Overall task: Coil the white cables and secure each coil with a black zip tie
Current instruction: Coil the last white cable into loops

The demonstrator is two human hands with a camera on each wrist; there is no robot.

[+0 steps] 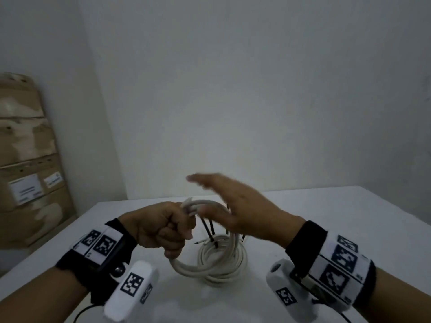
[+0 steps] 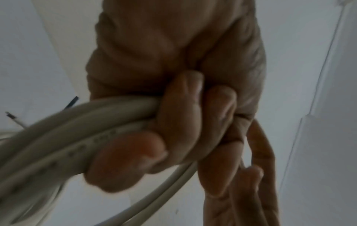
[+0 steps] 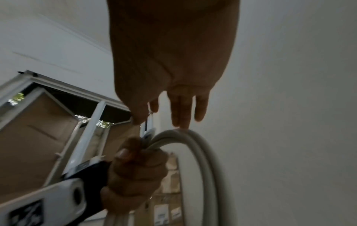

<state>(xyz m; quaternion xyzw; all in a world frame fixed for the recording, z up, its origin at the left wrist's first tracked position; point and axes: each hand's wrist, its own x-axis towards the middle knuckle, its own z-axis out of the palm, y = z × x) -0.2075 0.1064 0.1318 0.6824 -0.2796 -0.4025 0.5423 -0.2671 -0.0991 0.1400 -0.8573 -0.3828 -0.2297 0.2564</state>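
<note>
My left hand [image 1: 163, 229] is a fist round a bundle of white cable loops [image 1: 186, 268], holding the coil [image 2: 77, 122] upright above the table. The cable's cut end [image 3: 149, 133] sticks out above the fist [image 3: 135, 168]. My right hand [image 1: 233, 206] hovers just over the top of the coil [image 3: 203, 152]. Three of its fingers are straight, and one fingertip touches the top loop. Thumb and forefinger pinch a thin black strip [image 3: 147, 122], seemingly a zip tie. More white coils [image 1: 224, 259] lie stacked on the table, with black zip tie tails [image 1: 211, 229] sticking up from them.
The white table [image 1: 326, 217] stands against a plain wall. Stacked cardboard boxes [image 1: 28, 159] stand beyond its left edge. Bare wire ends [image 2: 11, 116] poke out near the coils on the table.
</note>
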